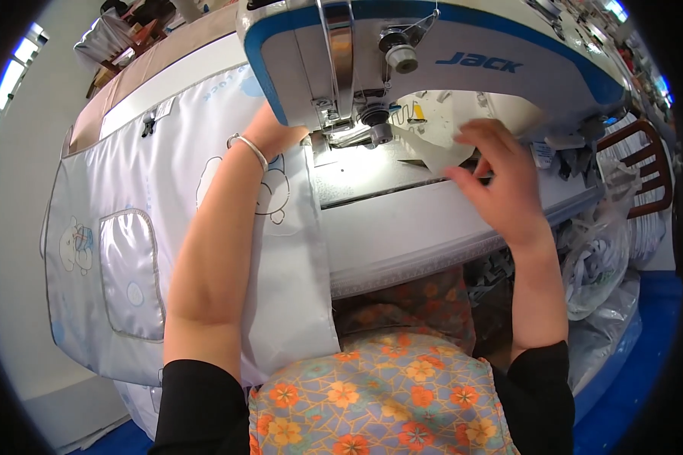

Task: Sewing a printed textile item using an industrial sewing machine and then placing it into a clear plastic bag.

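Note:
A sewing machine (pixel 296 83) with a white and blue head stands over the work. My left hand (pixel 279 135) lies at the edge of a pale, shiny printed fabric (pixel 288 250), just left of the presser foot (pixel 349 136). The machine head hides most of its fingers, so I cannot tell whether they grip the cloth. My right hand (pixel 505 178) is raised over the machine bed, slightly blurred, thumb and fingers apart. Close to its fingertips is a white strip (pixel 432 154), reaching toward the needle area; it does not look gripped.
The fabric hangs over the table's front edge and carries a grey-edged pocket (pixel 131 273). A black clip (pixel 149 123) sits near its far edge. To the right are a clear plastic bag (pixel 596 262) of scraps and a brown chair back (pixel 645 167). Floral cloth (pixel 379 394) covers my lap.

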A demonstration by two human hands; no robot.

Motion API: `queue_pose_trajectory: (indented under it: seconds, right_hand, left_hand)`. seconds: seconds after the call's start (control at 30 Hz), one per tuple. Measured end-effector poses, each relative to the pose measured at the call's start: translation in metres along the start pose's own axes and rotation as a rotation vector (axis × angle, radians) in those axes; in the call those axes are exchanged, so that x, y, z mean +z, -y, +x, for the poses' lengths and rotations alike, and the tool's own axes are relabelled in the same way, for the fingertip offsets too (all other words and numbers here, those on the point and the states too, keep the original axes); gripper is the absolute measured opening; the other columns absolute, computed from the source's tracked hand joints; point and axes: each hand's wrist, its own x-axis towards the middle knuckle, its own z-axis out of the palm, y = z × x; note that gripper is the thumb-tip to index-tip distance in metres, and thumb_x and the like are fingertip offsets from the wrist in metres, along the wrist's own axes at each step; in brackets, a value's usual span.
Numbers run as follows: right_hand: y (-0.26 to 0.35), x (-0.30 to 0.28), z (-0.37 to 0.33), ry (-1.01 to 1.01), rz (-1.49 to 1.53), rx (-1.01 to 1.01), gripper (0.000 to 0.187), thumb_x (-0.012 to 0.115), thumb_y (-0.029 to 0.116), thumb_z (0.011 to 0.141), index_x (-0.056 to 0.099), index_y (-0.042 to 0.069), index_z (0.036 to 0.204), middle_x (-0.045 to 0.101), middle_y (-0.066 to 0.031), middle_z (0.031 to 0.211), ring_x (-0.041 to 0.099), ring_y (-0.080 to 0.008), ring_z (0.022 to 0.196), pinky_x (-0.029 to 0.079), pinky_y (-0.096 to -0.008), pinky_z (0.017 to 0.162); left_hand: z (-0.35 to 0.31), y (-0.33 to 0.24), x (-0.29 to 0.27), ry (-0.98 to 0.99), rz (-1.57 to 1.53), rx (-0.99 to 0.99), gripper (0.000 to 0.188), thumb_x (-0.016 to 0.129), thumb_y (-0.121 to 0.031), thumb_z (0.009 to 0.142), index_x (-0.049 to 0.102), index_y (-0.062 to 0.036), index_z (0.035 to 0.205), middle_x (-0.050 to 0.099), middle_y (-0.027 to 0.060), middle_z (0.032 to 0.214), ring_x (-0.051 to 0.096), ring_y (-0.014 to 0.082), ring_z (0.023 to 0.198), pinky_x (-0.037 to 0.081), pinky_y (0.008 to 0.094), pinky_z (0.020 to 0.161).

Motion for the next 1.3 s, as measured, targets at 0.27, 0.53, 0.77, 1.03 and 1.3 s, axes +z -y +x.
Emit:
queue_pose_trajectory:
  seconds: [0.27, 0.53, 0.77, 1.03, 1.3]
  right_hand:
    - [-0.005, 0.053, 0.052, -0.178, -0.348, -0.174, 0.015, 0.066, 0.013, 0.087, 0.06, 0.007, 0.1, 0.065, -0.0129, 0.084, 0.065, -0.0354, 0.075, 0.052, -0.0422, 0.064]
    - [-0.009, 0.07, 0.058, -0.319, -0.307, -0.272, 0.01, 0.064, 0.011, 0.089, 0.06, 0.008, 0.098, 0.065, -0.0136, 0.082, 0.064, -0.0342, 0.072, 0.05, -0.0432, 0.063]
    - [-0.037, 0.066, 0.045, -0.101, -0.426, -0.111, 0.01, 0.066, 0.012, 0.085, 0.06, 0.008, 0.091, 0.063, -0.0107, 0.083, 0.064, -0.0337, 0.076, 0.05, -0.0433, 0.066]
    - [-0.044, 0.063, 0.04, -0.095, -0.466, 0.06, 0.006, 0.066, 0.012, 0.085, 0.065, 0.007, 0.089, 0.063, -0.0105, 0.088, 0.064, -0.0321, 0.082, 0.051, -0.0429, 0.071]
    - [-0.032, 0.078, 0.034, -0.101, -0.357, 0.03, 0.01, 0.067, 0.011, 0.086, 0.066, 0.005, 0.095, 0.066, -0.0116, 0.095, 0.065, -0.0308, 0.081, 0.051, -0.0373, 0.073]
  left_hand:
    - [0.003, 0.029, 0.01, -0.178, -0.054, 0.249, 0.021, 0.068, 0.002, 0.076, 0.066, -0.001, 0.096, 0.067, 0.0167, 0.094, 0.064, 0.0345, 0.09, 0.051, 0.0382, 0.077]
    - [0.001, 0.035, 0.011, -0.156, 0.012, 0.193, 0.018, 0.066, -0.002, 0.078, 0.067, -0.0021, 0.097, 0.067, 0.0167, 0.1, 0.064, 0.0356, 0.094, 0.052, 0.0392, 0.08]
    - [0.007, 0.036, 0.013, -0.107, 0.036, 0.134, 0.011, 0.062, -0.007, 0.079, 0.067, -0.0024, 0.089, 0.068, 0.0193, 0.09, 0.064, 0.0385, 0.087, 0.052, 0.042, 0.075]
    - [0.007, 0.042, 0.014, -0.131, 0.036, 0.084, 0.015, 0.062, -0.009, 0.081, 0.067, -0.0027, 0.093, 0.069, 0.019, 0.095, 0.065, 0.0375, 0.088, 0.052, 0.0407, 0.075]
    - [0.025, 0.061, 0.018, -0.223, -0.447, -0.091, 0.027, 0.065, -0.02, 0.086, 0.067, -0.0029, 0.107, 0.068, 0.0185, 0.107, 0.064, 0.0328, 0.096, 0.051, 0.036, 0.085]
